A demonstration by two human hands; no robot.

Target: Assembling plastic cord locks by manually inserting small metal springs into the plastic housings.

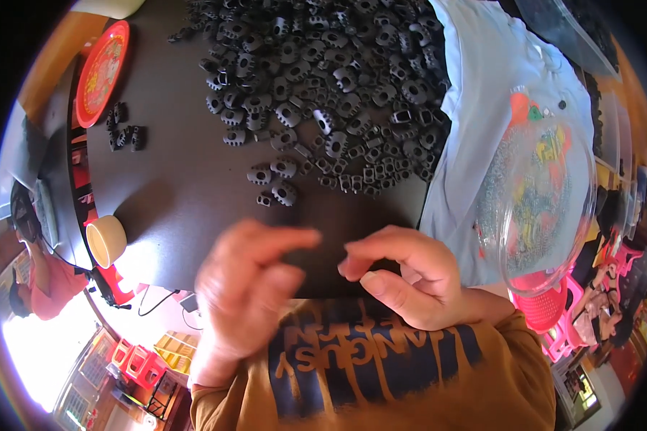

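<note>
My left hand (248,287) hovers over the near edge of the dark table, blurred by motion. Its index finger points right and the thumb stands apart from it, with nothing visible between them. Beside it, my right hand (410,276) has thumb and fingertips curled close together; anything held there is too small or hidden to make out. Just beyond the hands lie a few black toothed clip halves (284,192), like parts of hair claw clips. Farther back spreads a big heap of these parts (323,65), with small black squarish pieces (374,154) along its near right side.
At right, a clear round tray (507,251) with many tiny silvery pieces rests on a light blue cloth (456,194). On the left are a red patterned plate (83,108), several black clips (126,136) and a beige cup (108,241). Another person (50,284) sits beyond the left edge.
</note>
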